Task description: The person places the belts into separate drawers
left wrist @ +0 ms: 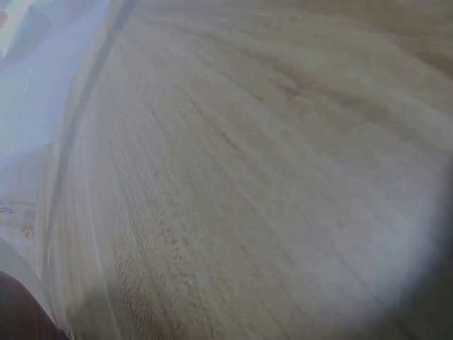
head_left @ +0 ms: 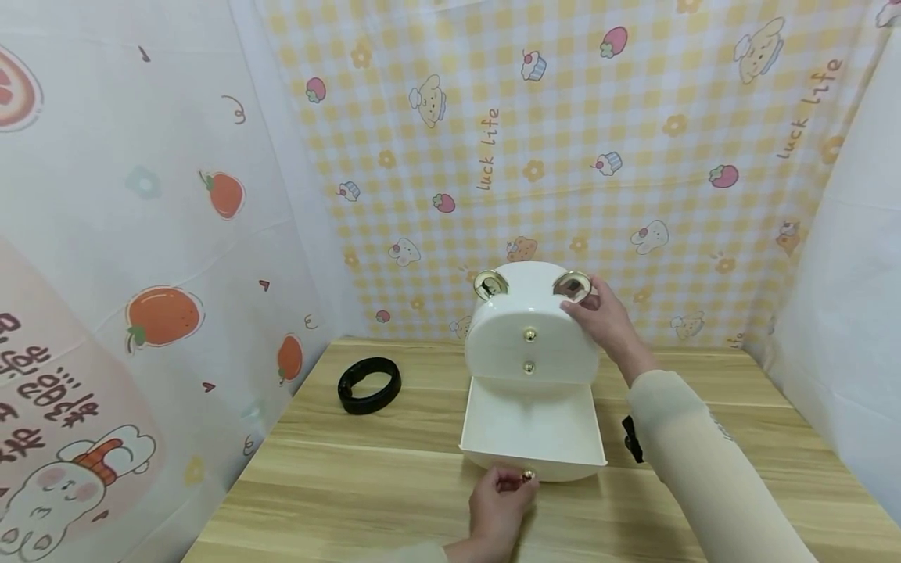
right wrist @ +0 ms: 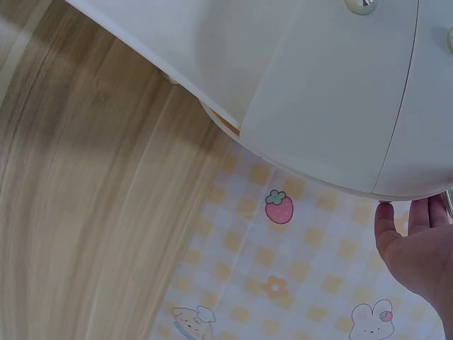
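A cream-white storage box (head_left: 493, 352) with gold knobs and two gold ring-shaped ears stands on the wooden table. Its bottom drawer (head_left: 535, 422) is pulled far out, and the inside looks bare. My left hand (head_left: 498, 504) pinches the gold knob (head_left: 529, 475) on that drawer's front. At the box's upper right corner, my right hand (head_left: 604, 317) grips around the right ear, thumb in front and fingers partly hidden behind. The right wrist view shows this hand (right wrist: 421, 251) against the box's side edge. Mostly blurred tabletop (left wrist: 233, 177) fills the left wrist view.
A black ring-shaped band (head_left: 369, 405) lies on the table left of the box. Partly behind the right sleeve is a small black object (head_left: 632, 439). Patterned cloth (head_left: 535, 156) hangs behind the table, with more cloth (head_left: 176, 234) along the left side.
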Tool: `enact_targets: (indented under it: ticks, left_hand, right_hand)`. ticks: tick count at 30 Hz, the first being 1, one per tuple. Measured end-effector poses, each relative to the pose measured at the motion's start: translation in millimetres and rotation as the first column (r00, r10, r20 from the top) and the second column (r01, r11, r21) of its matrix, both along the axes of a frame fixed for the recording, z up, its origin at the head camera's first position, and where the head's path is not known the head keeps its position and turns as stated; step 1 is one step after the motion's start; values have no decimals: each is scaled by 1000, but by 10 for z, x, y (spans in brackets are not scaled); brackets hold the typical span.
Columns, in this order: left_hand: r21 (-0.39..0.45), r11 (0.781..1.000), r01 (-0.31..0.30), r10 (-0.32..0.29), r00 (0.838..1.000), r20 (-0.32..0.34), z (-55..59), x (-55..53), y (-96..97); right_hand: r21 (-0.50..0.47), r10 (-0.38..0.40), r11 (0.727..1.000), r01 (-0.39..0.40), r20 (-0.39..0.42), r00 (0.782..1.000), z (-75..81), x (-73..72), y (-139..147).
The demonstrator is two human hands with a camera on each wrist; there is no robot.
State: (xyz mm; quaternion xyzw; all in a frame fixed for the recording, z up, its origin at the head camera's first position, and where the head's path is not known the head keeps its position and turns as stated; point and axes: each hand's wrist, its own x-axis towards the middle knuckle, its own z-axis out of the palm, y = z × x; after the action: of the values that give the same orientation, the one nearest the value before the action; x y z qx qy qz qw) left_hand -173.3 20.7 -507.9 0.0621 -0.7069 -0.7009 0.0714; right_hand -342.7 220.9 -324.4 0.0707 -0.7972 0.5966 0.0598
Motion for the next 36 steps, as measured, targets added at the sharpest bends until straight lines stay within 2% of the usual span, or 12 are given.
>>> enact_targets:
  ticks: [5,10,16,19,25,36]
  left_hand:
    - [-19,1000,12,-12,1000,-1,56,-3,-70]
    - [-17,999,51,-51,999,-6,191,9,-150]
    - [-27,996,90,-92,992,-83,338,-5,-241]
    - [-41,994,99,-103,989,-104,381,-48,-274]
    - [-49,992,115,-119,988,-97,517,-152,-347]
    - [-103,987,122,-131,987,-89,813,-452,-590]
  right_hand:
    - [2,2,1000,-2,-1,1000,11,20,-1]
    - [5,3,1000,-3,-5,1000,18,30,-4]
    - [14,2,1000,-2,-11,1000,18,29,-4]
    - [12,1,1000,-1,-11,1000,16,32,-4]
    - [-1,7,1000,-7,-11,1000,4,35,-7]
    - [10,0,1000,0,-14,1000,-1,17,5]
